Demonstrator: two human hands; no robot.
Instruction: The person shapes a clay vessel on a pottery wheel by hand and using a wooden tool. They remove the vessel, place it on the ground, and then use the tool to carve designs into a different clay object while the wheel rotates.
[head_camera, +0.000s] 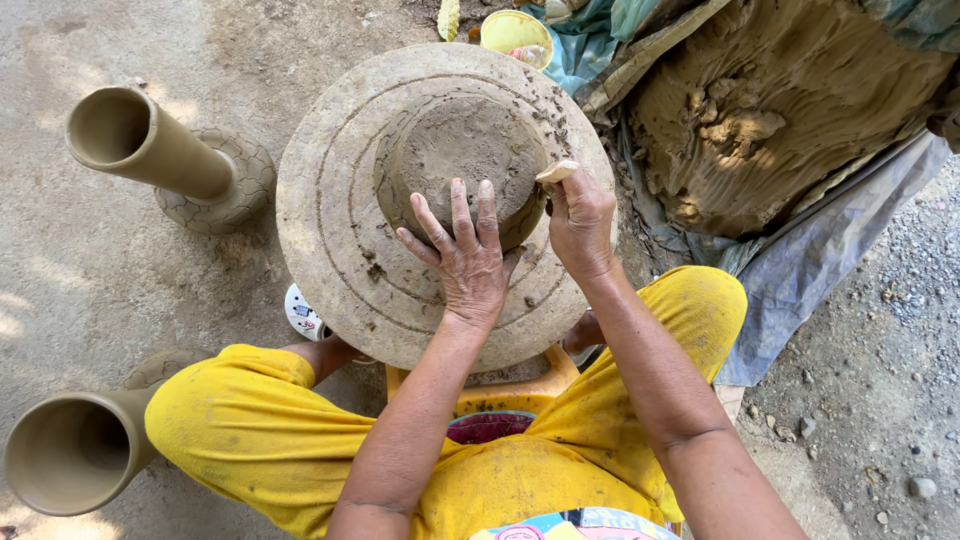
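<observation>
A flat clay disc (455, 160) sits at the centre of the round potter's wheel (330, 250). The left hand (462, 260) lies palm down with fingers spread, fingertips pressing on the disc's near edge. The right hand (580, 220) is just beside the disc's right edge, fingers curled and pinching a small pale scraper (556, 172) whose tip meets the disc's rim. Two tall clay vases (150, 150) stand on the ground off the wheel's left edge. A clay heap (780, 100) lies beyond the right edge.
</observation>
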